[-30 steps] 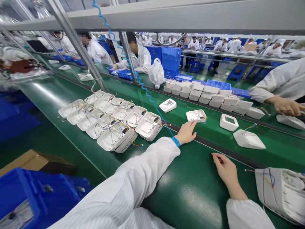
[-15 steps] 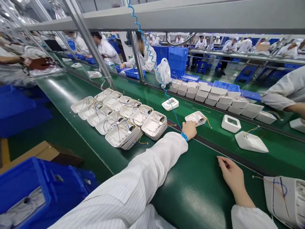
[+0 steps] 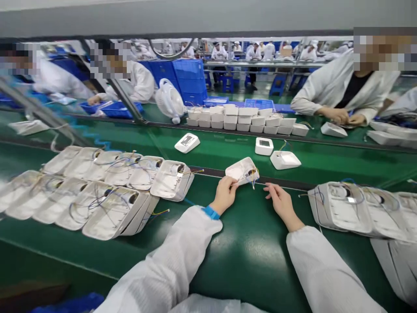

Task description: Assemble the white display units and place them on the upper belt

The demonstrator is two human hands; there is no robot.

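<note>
My left hand, with a blue band at the wrist, grips the near left edge of a white plastic housing. The housing is tilted with its open inside facing up, and thin coloured wires hang from its right end. It sits over the dark rail at the front of the green belt. To the right of it my right hand is in the air with fingers apart, touching nothing. Similar wired housings are stacked in rows at my left, and more housings stand at my right.
On the green belt lie white units with small screens and an upturned housing. Beyond it are a long stack of housings, a white fan and blue crates. A co-worker sits opposite.
My view has swung to the right. My left hand has taken the housing off the belt and brought it nearer. My right hand has moved up toward it, its fingers now more spread.
</note>
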